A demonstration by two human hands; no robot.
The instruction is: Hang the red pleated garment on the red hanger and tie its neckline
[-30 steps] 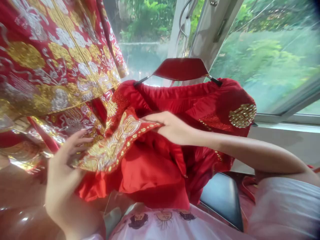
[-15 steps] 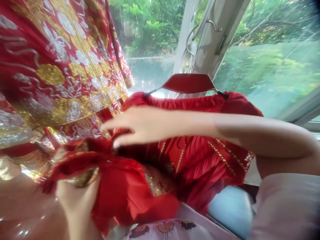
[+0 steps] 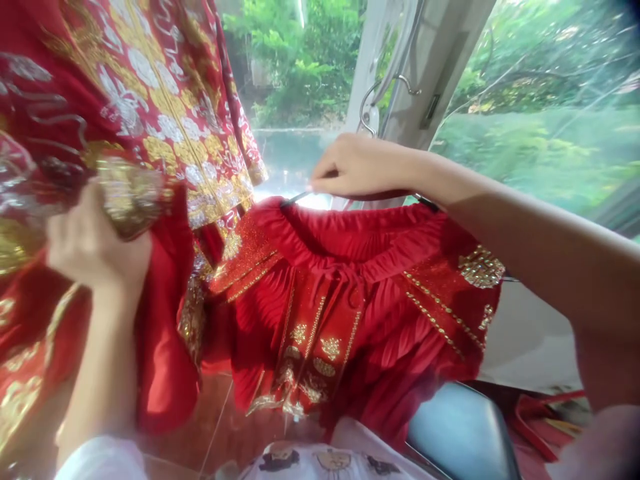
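Observation:
My left hand [image 3: 95, 240] is closed on a red garment [image 3: 163, 373] with gold sequined trim, raised at the left; its lower part hangs beside my forearm. My right hand [image 3: 353, 163] is bent over the top of a hanger [image 3: 299, 198], thumb and fingers closed around its middle bar, which the hand mostly hides. From that hanger hangs a red pleated skirt [image 3: 385, 333] with a gathered waist, a tied drawstring, and panels edged in gold beads. The skirt's lower part runs out of sight near my body.
A red jacket [image 3: 195, 87] with gold and silver embroidery hangs at the left. Behind stands a window frame [image 3: 400, 113] with a metal hook [image 3: 370, 107] before it. A grey-blue padded seat [image 3: 463, 427] is at lower right, above brown floor tiles [image 3: 220, 413].
My left hand has lifted the red garment up and left, away from the skirt. My right hand has moved from the garment up and right onto the hanger, uncovering the skirt's front.

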